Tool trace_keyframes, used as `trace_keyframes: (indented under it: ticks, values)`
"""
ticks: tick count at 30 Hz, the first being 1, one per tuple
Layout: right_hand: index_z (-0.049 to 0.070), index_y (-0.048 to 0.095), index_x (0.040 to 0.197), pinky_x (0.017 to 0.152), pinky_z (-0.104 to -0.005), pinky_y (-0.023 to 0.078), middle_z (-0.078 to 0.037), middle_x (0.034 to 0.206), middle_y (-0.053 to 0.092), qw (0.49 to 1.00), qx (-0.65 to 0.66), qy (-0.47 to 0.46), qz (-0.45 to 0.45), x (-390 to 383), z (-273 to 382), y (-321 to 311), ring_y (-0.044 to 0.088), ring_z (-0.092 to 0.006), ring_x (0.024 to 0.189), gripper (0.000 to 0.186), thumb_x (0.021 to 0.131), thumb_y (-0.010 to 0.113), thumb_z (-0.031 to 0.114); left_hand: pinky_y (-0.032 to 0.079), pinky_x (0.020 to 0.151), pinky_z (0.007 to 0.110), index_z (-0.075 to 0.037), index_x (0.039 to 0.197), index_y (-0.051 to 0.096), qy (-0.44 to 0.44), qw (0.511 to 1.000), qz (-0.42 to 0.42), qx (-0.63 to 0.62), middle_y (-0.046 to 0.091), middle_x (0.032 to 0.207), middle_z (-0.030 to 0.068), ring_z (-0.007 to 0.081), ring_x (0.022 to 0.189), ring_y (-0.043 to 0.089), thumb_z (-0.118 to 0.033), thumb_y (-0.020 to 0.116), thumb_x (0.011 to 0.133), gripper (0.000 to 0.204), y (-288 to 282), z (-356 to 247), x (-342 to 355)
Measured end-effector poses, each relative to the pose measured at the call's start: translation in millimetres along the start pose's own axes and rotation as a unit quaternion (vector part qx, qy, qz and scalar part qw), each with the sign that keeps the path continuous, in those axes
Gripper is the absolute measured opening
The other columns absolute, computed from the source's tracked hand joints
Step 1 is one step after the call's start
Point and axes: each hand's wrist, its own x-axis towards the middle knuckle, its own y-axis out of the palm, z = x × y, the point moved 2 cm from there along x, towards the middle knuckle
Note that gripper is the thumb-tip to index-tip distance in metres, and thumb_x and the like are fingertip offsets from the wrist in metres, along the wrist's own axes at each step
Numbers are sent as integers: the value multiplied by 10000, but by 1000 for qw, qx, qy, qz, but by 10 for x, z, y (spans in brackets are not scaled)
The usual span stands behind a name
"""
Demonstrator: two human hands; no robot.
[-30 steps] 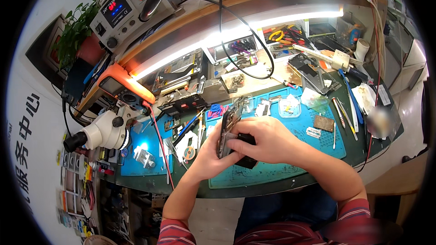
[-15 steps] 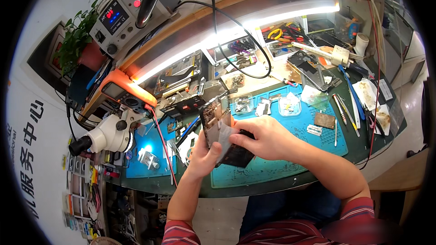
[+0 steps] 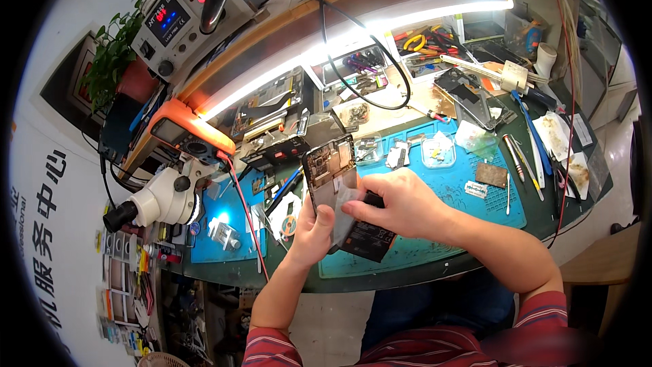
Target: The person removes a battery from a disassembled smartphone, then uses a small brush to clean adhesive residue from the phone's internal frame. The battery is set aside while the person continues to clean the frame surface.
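My left hand point(image 3: 314, 234) is closed round an opened phone point(image 3: 329, 163), held tilted up with its internal boards showing. My right hand point(image 3: 401, 204) is closed with thumb and fingers on a translucent grey sheet point(image 3: 341, 217) across the phone's lower part. A black battery point(image 3: 370, 241) hangs out from the phone below my right hand; whether my hidden fingertips grip it too, I cannot tell. Behind them lies a blue mat point(image 3: 441, 234) with small clear boxes of parts point(image 3: 438, 151).
A white microscope point(image 3: 163, 194) and an orange multimeter point(image 3: 190, 136) stand at left. Red test leads point(image 3: 244, 200) run down the bench. Pens and tools point(image 3: 519, 156) lie at right, a razor blade point(image 3: 476, 189) on the mat. A black cable loop point(image 3: 367, 105) hangs overhead.
The phone has turned to show more of its inside and tilted leftward from its first, edge-on position. The grey sheet came into view, and more of the black battery now shows below my right hand.
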Motion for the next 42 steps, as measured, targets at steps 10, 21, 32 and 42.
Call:
trace_keyframes:
  ticks: [10, 21, 32, 42]
  values:
    - [37, 690, 852, 636, -411, 546, -156, 710, 682, 998, -49, -16, 31, 23, -48, -30, 695, -335, 684, 320, 882, 763, 347, 497, 1039, 386, 38, 1488, 387, -60, 998, -1, 35, 574, 1396, 148, 227, 1246, 597, -613, 548, 978, 842, -27, -77, 14]
    - [37, 672, 836, 627, -417, 530, -150, 723, 682, 999, -26, -8, 17, -1, -50, 23, 684, -332, 681, 326, 892, 754, 347, 494, 1035, 384, 22, 1475, 403, -43, 999, -21, 12, 581, 1377, 141, 224, 1238, 596, -549, 569, 997, 762, -57, -39, -39]
    - [38, 710, 865, 625, -355, 520, -140, 734, 687, 989, 127, 75, -29, -78, -79, 156, 668, -242, 633, 283, 922, 740, 314, 529, 960, 379, 2, 1401, 455, 15, 998, -57, -26, 604, 1268, 142, 213, 1127, 621, -534, 589, 1000, 683, 18, -55, 48]
    - [34, 708, 841, 568, -310, 482, -87, 654, 651, 995, 69, 68, 4, -49, -21, 40, 590, -145, 566, 271, 910, 770, 289, 544, 955, 367, 31, 1411, 461, -42, 997, -58, 4, 618, 1280, 136, 222, 1141, 643, -604, 584, 968, 784, 31, -150, -12]
